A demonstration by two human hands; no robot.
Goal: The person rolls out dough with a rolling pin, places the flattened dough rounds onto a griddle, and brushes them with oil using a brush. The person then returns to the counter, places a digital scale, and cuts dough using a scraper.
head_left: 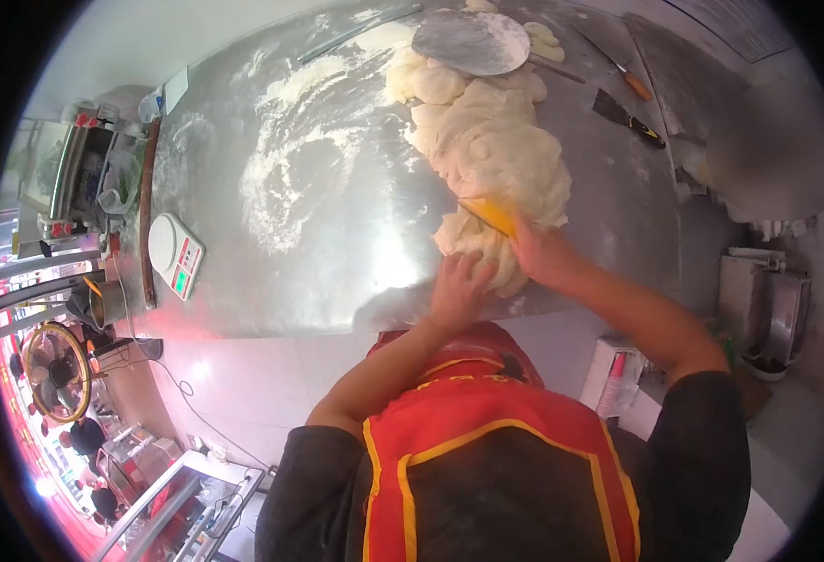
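Observation:
A long mass of pale dough (pixel 498 140) lies on the metal table (pixel 356 220), reaching from the far side to the near edge. My right hand (pixel 540 251) is closed on a yellow scraper (pixel 489 214), whose edge is at the dough between the large mass and the lump nearest me. On that near lump (pixel 468 236) rests my left hand (pixel 461 290), fingers curved against its surface. How far the scraper goes into the dough is hidden.
A white scale (pixel 175 255) sits at the left beside a long wooden rod (pixel 149 215). Flour is spread left of the dough. A round metal pan (pixel 473 42) lies at the far end; a spatula (pixel 629 119) and an orange-handled tool (pixel 636 85) lie at right.

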